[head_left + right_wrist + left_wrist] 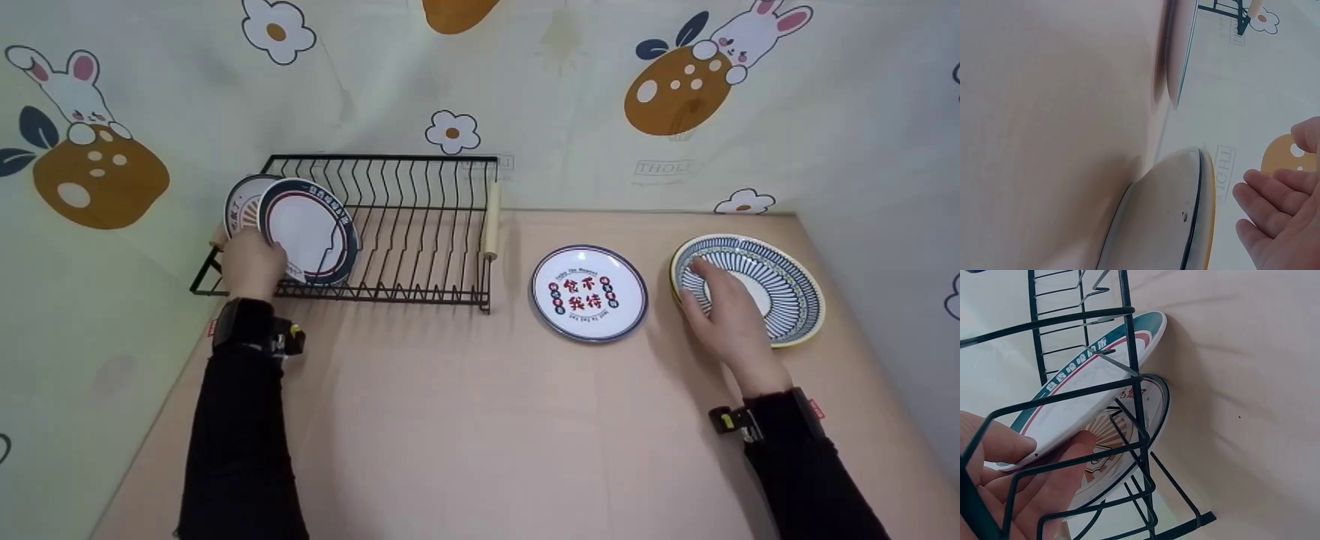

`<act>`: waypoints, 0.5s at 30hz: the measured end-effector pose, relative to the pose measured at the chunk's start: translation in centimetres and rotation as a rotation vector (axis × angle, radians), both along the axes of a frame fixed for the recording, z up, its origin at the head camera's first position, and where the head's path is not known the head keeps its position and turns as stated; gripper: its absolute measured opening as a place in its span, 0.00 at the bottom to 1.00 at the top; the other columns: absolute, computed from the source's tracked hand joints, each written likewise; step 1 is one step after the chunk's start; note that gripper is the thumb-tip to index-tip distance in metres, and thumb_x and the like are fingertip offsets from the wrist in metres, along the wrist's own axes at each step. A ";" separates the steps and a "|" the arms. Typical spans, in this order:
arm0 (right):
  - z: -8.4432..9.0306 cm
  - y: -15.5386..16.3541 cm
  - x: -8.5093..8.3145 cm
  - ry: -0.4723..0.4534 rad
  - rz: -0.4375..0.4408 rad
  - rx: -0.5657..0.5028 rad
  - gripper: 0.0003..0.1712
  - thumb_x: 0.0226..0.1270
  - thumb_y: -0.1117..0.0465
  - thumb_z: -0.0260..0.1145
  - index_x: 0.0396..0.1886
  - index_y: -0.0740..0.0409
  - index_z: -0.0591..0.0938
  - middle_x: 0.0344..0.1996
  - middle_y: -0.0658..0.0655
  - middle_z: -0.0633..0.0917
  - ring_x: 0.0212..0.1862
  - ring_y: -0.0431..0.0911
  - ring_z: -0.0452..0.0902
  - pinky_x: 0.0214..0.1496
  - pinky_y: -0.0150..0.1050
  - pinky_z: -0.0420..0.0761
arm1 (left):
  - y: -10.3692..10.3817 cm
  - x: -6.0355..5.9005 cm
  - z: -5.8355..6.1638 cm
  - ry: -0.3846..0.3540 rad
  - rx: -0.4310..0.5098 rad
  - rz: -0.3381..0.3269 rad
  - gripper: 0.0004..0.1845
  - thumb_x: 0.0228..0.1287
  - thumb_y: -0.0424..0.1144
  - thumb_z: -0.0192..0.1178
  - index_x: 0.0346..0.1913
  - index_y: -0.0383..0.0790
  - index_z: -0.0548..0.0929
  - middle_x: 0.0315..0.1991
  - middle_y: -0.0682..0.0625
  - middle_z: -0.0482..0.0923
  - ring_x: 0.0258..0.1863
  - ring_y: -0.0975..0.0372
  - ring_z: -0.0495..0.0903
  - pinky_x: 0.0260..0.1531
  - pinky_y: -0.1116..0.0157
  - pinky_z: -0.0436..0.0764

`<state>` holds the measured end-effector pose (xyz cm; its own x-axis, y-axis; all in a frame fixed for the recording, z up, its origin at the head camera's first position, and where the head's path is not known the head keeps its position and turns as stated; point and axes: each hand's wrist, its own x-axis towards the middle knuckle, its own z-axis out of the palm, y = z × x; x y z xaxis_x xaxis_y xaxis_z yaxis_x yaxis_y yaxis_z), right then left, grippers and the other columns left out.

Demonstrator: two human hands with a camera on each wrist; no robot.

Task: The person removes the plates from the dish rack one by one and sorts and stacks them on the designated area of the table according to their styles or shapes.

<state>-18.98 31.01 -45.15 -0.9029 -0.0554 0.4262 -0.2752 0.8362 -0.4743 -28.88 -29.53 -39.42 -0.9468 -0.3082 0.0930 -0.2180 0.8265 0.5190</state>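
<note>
My left hand [255,259] pinches the edge of a white plate [304,232] with a dark teal lettered rim, thumb on its front face and fingers behind. This plate stands tilted in the black wire dish rack [382,157]. Behind it leans another plate [1109,450] with a brown fan-like pattern, partly hidden. Over the left side of a blue-and-yellow patterned dish [791,292] is my right hand [727,319]. Its fingers [1269,197] are relaxed, hold nothing, and stand apart from the dish rim in the right wrist view.
A small white plate [589,292] with red and blue characters lies flat between the rack and the patterned dish. Below the yellow rim, a dark-rimmed dish [1157,208] shows. The rack has a wooden handle [492,221]. A printed cloth [570,97] hangs behind the table [465,420].
</note>
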 end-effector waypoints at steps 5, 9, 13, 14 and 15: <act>0.0 -0.1 0.0 0.006 0.001 0.007 0.27 0.70 0.65 0.61 0.65 0.74 0.70 0.59 0.74 0.75 0.62 0.68 0.68 0.66 0.61 0.65 | 0.0 0.0 -0.1 0.028 -0.010 -0.010 0.16 0.67 0.29 0.47 0.46 0.16 0.77 0.43 0.25 0.79 0.37 0.41 0.77 0.33 0.46 0.75; -0.1 -0.1 0.0 0.000 -0.003 0.003 0.27 0.70 0.65 0.61 0.65 0.73 0.70 0.59 0.74 0.75 0.62 0.67 0.68 0.65 0.61 0.65 | 0.0 -0.1 -0.1 0.030 0.008 -0.006 0.16 0.66 0.28 0.47 0.48 0.16 0.77 0.44 0.25 0.78 0.39 0.41 0.77 0.36 0.46 0.76; -0.1 -0.2 -0.1 -0.012 -0.004 0.004 0.27 0.71 0.65 0.60 0.66 0.73 0.69 0.59 0.73 0.75 0.63 0.67 0.68 0.66 0.61 0.64 | 0.1 -0.1 -0.2 0.037 0.034 0.004 0.16 0.67 0.28 0.47 0.49 0.17 0.76 0.46 0.25 0.78 0.41 0.41 0.76 0.38 0.45 0.76; 0.0 -0.2 -0.1 -0.015 -0.004 0.005 0.27 0.71 0.65 0.60 0.66 0.73 0.69 0.59 0.73 0.75 0.63 0.67 0.68 0.66 0.61 0.64 | 0.1 -0.2 -0.2 0.041 0.035 0.005 0.16 0.66 0.27 0.47 0.49 0.17 0.76 0.46 0.25 0.78 0.41 0.41 0.76 0.38 0.45 0.75; 0.0 -0.2 -0.1 -0.017 -0.003 0.007 0.27 0.71 0.65 0.61 0.66 0.73 0.69 0.59 0.73 0.75 0.63 0.67 0.68 0.66 0.61 0.64 | 0.1 -0.2 -0.2 0.045 0.035 0.005 0.16 0.66 0.27 0.47 0.49 0.17 0.76 0.45 0.26 0.78 0.41 0.41 0.76 0.38 0.45 0.75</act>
<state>-19.08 30.82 -45.17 -0.9102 -0.0552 0.4105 -0.2644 0.8403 -0.4732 -29.04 -29.47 -39.66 -0.9402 -0.3168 0.1248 -0.1978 0.8065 0.5572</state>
